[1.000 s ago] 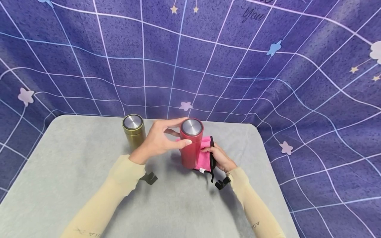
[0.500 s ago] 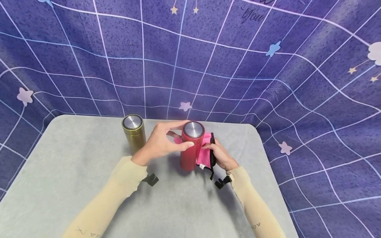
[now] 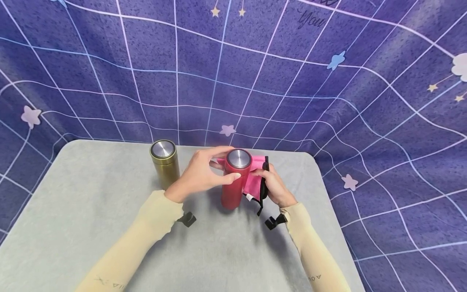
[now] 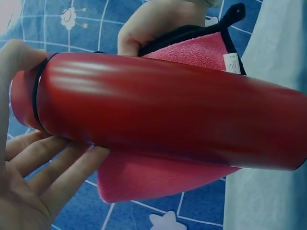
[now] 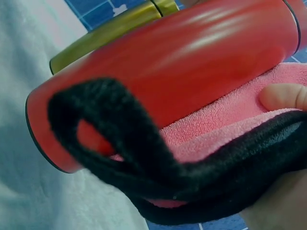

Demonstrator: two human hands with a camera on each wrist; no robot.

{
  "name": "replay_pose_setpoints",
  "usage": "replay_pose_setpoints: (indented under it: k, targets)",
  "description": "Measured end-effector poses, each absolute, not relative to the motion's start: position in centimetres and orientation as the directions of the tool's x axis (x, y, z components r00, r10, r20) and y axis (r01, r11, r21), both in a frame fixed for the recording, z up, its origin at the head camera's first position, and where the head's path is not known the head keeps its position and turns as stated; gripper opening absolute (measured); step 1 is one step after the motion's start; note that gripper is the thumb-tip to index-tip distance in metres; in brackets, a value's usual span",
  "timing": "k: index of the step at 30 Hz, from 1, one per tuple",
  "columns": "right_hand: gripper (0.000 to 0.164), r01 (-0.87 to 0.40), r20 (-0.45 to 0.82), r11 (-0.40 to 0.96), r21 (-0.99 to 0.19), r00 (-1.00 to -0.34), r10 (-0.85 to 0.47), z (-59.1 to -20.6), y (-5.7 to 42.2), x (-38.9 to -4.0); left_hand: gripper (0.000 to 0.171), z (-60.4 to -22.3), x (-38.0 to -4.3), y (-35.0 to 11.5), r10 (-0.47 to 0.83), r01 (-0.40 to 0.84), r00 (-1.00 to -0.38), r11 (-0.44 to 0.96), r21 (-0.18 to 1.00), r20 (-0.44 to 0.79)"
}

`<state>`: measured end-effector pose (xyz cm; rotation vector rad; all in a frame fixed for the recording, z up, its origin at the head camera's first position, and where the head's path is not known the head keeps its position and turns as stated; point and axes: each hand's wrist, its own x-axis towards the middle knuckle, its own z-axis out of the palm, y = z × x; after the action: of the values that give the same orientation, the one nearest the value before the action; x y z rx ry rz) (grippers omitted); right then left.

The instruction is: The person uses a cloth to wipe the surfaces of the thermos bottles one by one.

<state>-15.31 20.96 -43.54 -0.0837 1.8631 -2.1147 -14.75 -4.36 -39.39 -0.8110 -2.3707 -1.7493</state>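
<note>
Your left hand (image 3: 200,170) grasps the red flask (image 3: 231,192) near its top, thumb and fingers on opposite sides, its long axis running roughly upright below them. Your right hand (image 3: 276,185) pinches the pink cloth (image 3: 252,185), which lies between those fingers and the flask and shows behind it too. The key relation seems sideways: flask just left of your right fingers, left hand nearer, touching it.

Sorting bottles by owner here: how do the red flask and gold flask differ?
The red flask is deep red; the gold flask is olive-gold. The left hand grips the red flask; the gold flask is not held. The red flask has a pink cloth beside it; the gold flask does not. Both have round, silver-coloured tops.
</note>
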Motion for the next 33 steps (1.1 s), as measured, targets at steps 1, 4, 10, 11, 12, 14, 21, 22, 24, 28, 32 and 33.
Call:
replay_pose_setpoints:
  k: [1,4,10,11,12,14,21,22,24,28,32,33]
  targets:
    - [0.018,0.199,-0.165,-0.097,-0.975,-0.946,-0.279,-43.5,20.9,-15.3,0.066,-39.3,-14.8,-4.3,0.368,0.457,-0.857,0.215,0.863,0.362]
    - [0.017,0.201,-0.165,-0.1,-0.974,-0.942,-0.293,-43.5,20.9,-15.3,0.064,-39.0,-14.8,-4.2,0.388,0.452,-0.858,0.255,0.855,0.338]
    - [0.013,0.2,-0.162,-0.091,-0.976,-0.934,-0.32,-44.0,20.7,-15.3,0.061,-38.9,-15.2,-3.9,0.419,0.45,-0.856,0.312,0.837,0.305]
    - [0.012,0.2,-0.162,-0.088,-0.976,-0.934,-0.318,-44.1,20.7,-15.3,0.062,-38.9,-15.3,-3.9,0.423,0.449,-0.854,0.31,0.838,0.302]
    - [0.012,0.198,-0.161,-0.087,-0.976,-0.934,-0.319,-44.2,20.7,-15.4,0.062,-39.0,-15.5,-3.9,0.424,0.449,-0.854,0.31,0.838,0.301]
    - [0.011,0.195,-0.16,-0.081,-0.978,-0.934,-0.32,-44.5,20.7,-15.5,0.061,-39.1,-15.8,-3.9,0.424,0.445,-0.856,0.313,0.839,0.295]
    - [0.017,0.134,-0.118,-0.037,-0.99,-0.949,-0.292,-45.2,21.1,-15.7,0.057,-39.1,-17.1,-3.9,0.398,0.408,-0.882,0.374,0.833,0.254]
    - [0.018,0.125,-0.111,-0.03,-0.992,-0.953,-0.282,-45.2,21.1,-15.8,0.058,-39.1,-17.3,-3.9,0.388,0.398,-0.889,0.389,0.831,0.244]
    - [0.021,0.102,-0.096,-0.011,-0.995,-0.962,-0.256,-45.3,21.3,-15.8,0.06,-39.1,-17.7,-3.9,0.371,0.38,-0.901,0.42,0.824,0.226]
    - [0.027,0.05,-0.064,0.081,-0.995,-0.981,-0.182,-45.1,21.3,-15.4,0.063,-39.1,-18.2,-4.0,0.352,0.35,-0.915,0.452,0.821,0.196]
    - [0.042,-0.054,0.026,0.176,-0.983,-0.987,-0.161,-44.9,21.4,-14.9,0.062,-39.3,-18.5,-4.1,0.35,0.342,-0.918,0.457,0.821,0.188]
    - [0.046,-0.09,0.057,0.19,-0.978,-0.983,-0.175,-44.9,21.5,-14.8,0.062,-39.3,-18.6,-4.2,0.345,0.341,-0.919,0.457,0.821,0.19]
